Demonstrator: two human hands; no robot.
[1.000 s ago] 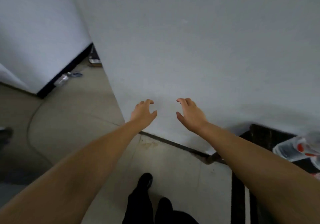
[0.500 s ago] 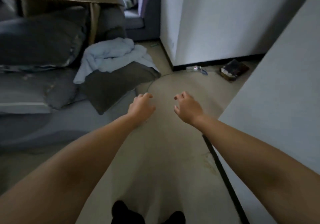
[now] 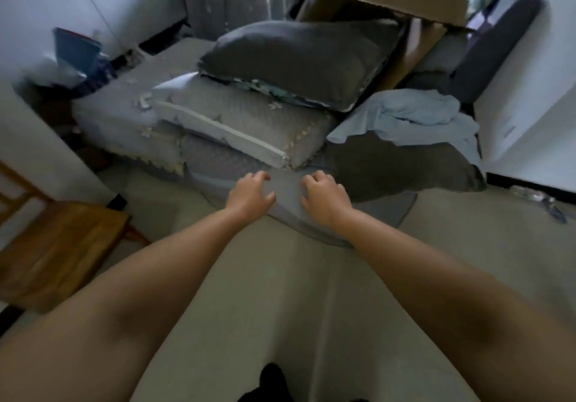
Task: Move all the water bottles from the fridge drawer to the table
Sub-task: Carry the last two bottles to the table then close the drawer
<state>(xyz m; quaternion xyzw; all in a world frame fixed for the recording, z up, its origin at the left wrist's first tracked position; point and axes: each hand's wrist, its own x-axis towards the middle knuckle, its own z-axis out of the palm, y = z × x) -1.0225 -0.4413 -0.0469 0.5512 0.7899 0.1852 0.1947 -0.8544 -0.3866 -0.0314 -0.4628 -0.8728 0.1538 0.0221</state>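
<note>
Room: beige tiled floor [image 3: 280, 277], stacked grey fabric cushions [image 3: 249, 115].
Left hand [image 3: 249, 194]: fingers loosely curled, empty.
Right hand [image 3: 324, 197]: fingers curled, empty.
Progress: no bottles, fridge or counter visible; cannot tell.

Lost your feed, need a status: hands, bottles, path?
Left hand and right hand empty, fingers loosely curled. No bottles or fridge visible. Cushions ahead.

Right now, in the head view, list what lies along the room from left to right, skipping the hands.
wooden chair → blue bin → light grey pillow → dark grey pillow → pale blue blanket → litter on the floor by the right wall
</note>
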